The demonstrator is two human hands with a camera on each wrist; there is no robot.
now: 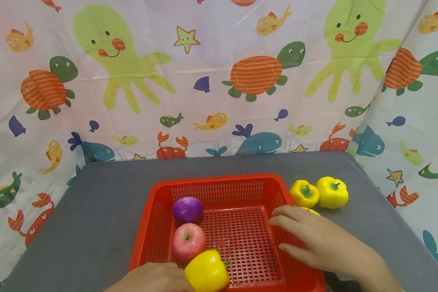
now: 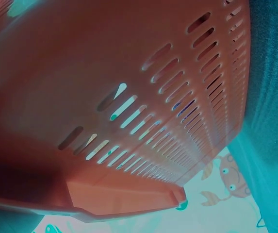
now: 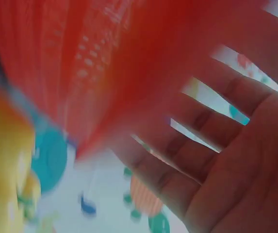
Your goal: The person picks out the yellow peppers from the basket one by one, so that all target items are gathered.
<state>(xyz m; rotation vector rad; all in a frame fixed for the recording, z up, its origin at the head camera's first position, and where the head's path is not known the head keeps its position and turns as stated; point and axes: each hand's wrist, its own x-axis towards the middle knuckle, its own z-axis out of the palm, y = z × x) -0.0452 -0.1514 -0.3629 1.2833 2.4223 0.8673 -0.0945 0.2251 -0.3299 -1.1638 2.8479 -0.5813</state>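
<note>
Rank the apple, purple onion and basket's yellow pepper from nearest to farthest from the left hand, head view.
1. Yellow pepper: near end of the basket, beside the left hand
2. Apple: left side, beyond the pepper
3. Purple onion: far left corner

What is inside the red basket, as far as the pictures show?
A purple onion, an apple and a yellow pepper. The left hand hides the basket's near left corner; whatever lies under these three is also out of sight.

Holding out the right hand (image 1: 306, 239) with fingers (image 1: 286, 222) parted and thumb (image 1: 295, 251) set apart, slanting the forearm (image 1: 368, 263) toward the lower right. Showing the left hand's (image 1: 155, 279) back.
</note>
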